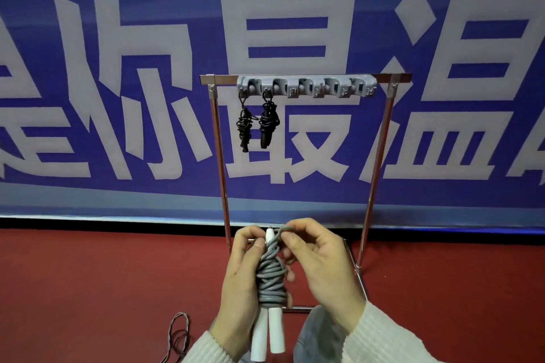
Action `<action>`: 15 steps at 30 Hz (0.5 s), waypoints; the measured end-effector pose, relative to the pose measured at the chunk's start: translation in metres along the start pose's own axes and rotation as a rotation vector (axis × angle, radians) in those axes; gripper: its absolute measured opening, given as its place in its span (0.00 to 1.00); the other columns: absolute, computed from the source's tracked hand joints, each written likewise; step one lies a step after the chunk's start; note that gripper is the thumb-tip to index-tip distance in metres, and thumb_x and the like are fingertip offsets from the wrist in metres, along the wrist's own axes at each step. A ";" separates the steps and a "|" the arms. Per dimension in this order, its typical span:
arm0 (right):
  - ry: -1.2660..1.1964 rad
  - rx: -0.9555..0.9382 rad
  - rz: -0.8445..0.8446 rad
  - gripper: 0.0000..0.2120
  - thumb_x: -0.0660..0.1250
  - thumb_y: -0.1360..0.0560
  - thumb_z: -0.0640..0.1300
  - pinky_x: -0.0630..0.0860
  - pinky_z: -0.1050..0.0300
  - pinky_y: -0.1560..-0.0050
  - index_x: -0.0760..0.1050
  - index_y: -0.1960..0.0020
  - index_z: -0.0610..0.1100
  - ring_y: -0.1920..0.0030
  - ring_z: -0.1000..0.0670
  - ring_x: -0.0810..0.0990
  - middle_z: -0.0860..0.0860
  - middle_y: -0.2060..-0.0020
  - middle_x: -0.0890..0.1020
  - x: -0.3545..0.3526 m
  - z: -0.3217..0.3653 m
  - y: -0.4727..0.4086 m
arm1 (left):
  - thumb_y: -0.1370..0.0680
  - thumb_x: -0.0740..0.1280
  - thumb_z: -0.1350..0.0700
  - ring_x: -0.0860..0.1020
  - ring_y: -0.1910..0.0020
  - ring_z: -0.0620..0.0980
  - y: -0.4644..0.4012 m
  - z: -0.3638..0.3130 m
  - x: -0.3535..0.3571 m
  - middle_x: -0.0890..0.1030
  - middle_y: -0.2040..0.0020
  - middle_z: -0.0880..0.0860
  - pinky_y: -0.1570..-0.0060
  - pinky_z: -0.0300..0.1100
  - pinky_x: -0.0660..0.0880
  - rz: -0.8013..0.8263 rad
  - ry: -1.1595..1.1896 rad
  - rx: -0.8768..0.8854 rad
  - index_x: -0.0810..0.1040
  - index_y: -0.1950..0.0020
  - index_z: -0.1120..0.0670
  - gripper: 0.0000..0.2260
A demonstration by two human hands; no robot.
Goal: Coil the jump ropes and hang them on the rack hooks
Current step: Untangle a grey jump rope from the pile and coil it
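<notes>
A grey jump rope (270,277) with two white handles is wound into a tight bundle in front of me. My left hand (240,283) grips the bundle from the left, thumb near the handle tips. My right hand (317,259) pinches a grey loop of cord at the top of the bundle. Behind stands a metal rack (380,156) with a grey hook bar (306,86). Two coiled black jump ropes, one (244,127) and the other (267,124), hang from its two leftmost hooks.
A thin twisted rope (177,336) lies in loops on the red floor (103,289) at the lower left. A blue banner (118,97) with large white characters covers the wall behind the rack. The rack's base bars (361,280) run along the floor under my hands.
</notes>
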State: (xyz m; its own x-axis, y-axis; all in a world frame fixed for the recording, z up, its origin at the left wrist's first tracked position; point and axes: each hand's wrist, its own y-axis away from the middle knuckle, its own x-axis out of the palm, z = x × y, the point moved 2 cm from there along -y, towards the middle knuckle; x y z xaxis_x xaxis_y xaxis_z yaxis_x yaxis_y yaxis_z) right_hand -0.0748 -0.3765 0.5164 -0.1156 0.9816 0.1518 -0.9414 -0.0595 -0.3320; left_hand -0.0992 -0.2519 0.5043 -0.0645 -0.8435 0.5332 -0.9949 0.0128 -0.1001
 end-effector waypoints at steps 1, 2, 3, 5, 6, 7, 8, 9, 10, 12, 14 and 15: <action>0.009 -0.003 -0.005 0.10 0.68 0.20 0.34 0.74 0.58 0.71 0.81 0.55 0.47 0.74 0.49 0.75 0.48 0.69 0.80 0.002 0.001 0.000 | 0.23 0.63 0.52 0.76 0.72 0.57 -0.001 0.000 0.000 0.76 0.61 0.64 0.74 0.46 0.77 -0.010 0.014 0.009 0.74 0.50 0.52 0.05; 0.019 -0.009 -0.019 0.10 0.68 0.21 0.35 0.74 0.59 0.70 0.81 0.55 0.48 0.74 0.49 0.75 0.48 0.69 0.80 0.004 0.002 0.001 | 0.23 0.63 0.53 0.76 0.72 0.57 -0.001 -0.001 0.000 0.76 0.60 0.63 0.74 0.46 0.77 -0.024 0.016 0.025 0.75 0.49 0.53 0.06; 0.026 -0.020 -0.047 0.10 0.69 0.21 0.35 0.74 0.59 0.70 0.81 0.55 0.48 0.72 0.50 0.76 0.48 0.68 0.81 0.007 0.001 0.002 | 0.23 0.64 0.53 0.75 0.72 0.57 -0.001 -0.001 0.000 0.76 0.59 0.63 0.74 0.47 0.77 -0.038 0.004 0.042 0.75 0.48 0.53 0.07; 0.020 -0.037 -0.126 0.10 0.70 0.22 0.34 0.76 0.59 0.67 0.78 0.53 0.49 0.66 0.52 0.79 0.49 0.64 0.82 0.010 -0.001 0.003 | 0.23 0.66 0.53 0.74 0.72 0.57 -0.001 0.001 0.000 0.76 0.57 0.63 0.73 0.48 0.77 -0.068 -0.029 0.052 0.74 0.45 0.53 0.09; 0.028 -0.047 -0.155 0.12 0.71 0.23 0.34 0.78 0.58 0.66 0.76 0.53 0.51 0.64 0.52 0.80 0.50 0.63 0.82 0.011 -0.002 0.005 | 0.23 0.67 0.54 0.74 0.72 0.58 -0.001 0.002 -0.001 0.77 0.56 0.63 0.73 0.48 0.77 -0.084 -0.039 0.049 0.74 0.43 0.52 0.09; 0.055 -0.068 -0.167 0.13 0.72 0.23 0.34 0.80 0.55 0.65 0.76 0.53 0.52 0.63 0.51 0.80 0.50 0.62 0.82 0.011 -0.001 0.005 | 0.22 0.66 0.54 0.74 0.72 0.58 -0.002 0.001 -0.002 0.77 0.55 0.63 0.73 0.48 0.77 -0.093 -0.041 0.045 0.74 0.43 0.51 0.09; 0.100 -0.095 -0.164 0.13 0.72 0.24 0.34 0.81 0.53 0.65 0.77 0.54 0.52 0.64 0.49 0.81 0.50 0.61 0.83 0.011 0.000 0.006 | 0.23 0.65 0.54 0.74 0.72 0.58 -0.002 -0.001 -0.002 0.77 0.55 0.63 0.73 0.48 0.77 -0.092 -0.035 0.041 0.74 0.44 0.50 0.08; 0.148 -0.122 -0.155 0.13 0.72 0.24 0.34 0.81 0.52 0.65 0.78 0.55 0.52 0.66 0.47 0.81 0.49 0.62 0.84 0.010 0.002 0.007 | 0.23 0.64 0.54 0.74 0.72 0.59 -0.002 -0.003 -0.001 0.77 0.55 0.63 0.73 0.48 0.78 -0.079 -0.028 0.039 0.75 0.45 0.50 0.08; 0.176 -0.137 -0.151 0.12 0.73 0.25 0.33 0.80 0.52 0.65 0.80 0.56 0.50 0.68 0.47 0.80 0.48 0.62 0.84 0.009 0.003 0.007 | 0.23 0.63 0.53 0.75 0.71 0.59 -0.001 -0.006 0.000 0.77 0.55 0.63 0.73 0.48 0.78 -0.060 -0.019 0.040 0.76 0.46 0.50 0.07; 0.180 -0.143 -0.154 0.09 0.73 0.25 0.32 0.78 0.56 0.65 0.82 0.57 0.46 0.72 0.50 0.79 0.47 0.65 0.84 0.007 0.004 0.005 | 0.22 0.62 0.54 0.77 0.69 0.58 0.001 -0.010 0.003 0.78 0.57 0.62 0.74 0.48 0.78 -0.024 -0.004 0.050 0.77 0.47 0.50 0.07; 0.178 -0.142 -0.147 0.08 0.73 0.26 0.32 0.78 0.57 0.65 0.83 0.58 0.44 0.73 0.51 0.79 0.47 0.68 0.83 0.007 0.003 0.004 | 0.21 0.62 0.54 0.78 0.69 0.57 0.002 -0.012 0.004 0.80 0.57 0.62 0.74 0.48 0.78 -0.005 -0.007 0.054 0.77 0.47 0.51 0.07; 0.167 -0.139 -0.150 0.08 0.73 0.26 0.32 0.78 0.56 0.65 0.84 0.58 0.44 0.73 0.51 0.79 0.47 0.69 0.83 0.007 0.002 0.003 | 0.21 0.62 0.53 0.79 0.69 0.57 0.002 -0.013 0.004 0.80 0.58 0.61 0.75 0.49 0.78 0.001 -0.014 0.049 0.77 0.47 0.51 0.07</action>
State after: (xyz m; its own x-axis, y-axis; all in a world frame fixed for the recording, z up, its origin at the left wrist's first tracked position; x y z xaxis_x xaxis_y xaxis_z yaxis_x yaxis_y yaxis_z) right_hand -0.0795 -0.3703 0.5180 0.0864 0.9946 0.0571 -0.8900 0.1029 -0.4442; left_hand -0.1026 -0.2486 0.5171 -0.0641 -0.8508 0.5215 -0.9898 -0.0124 -0.1418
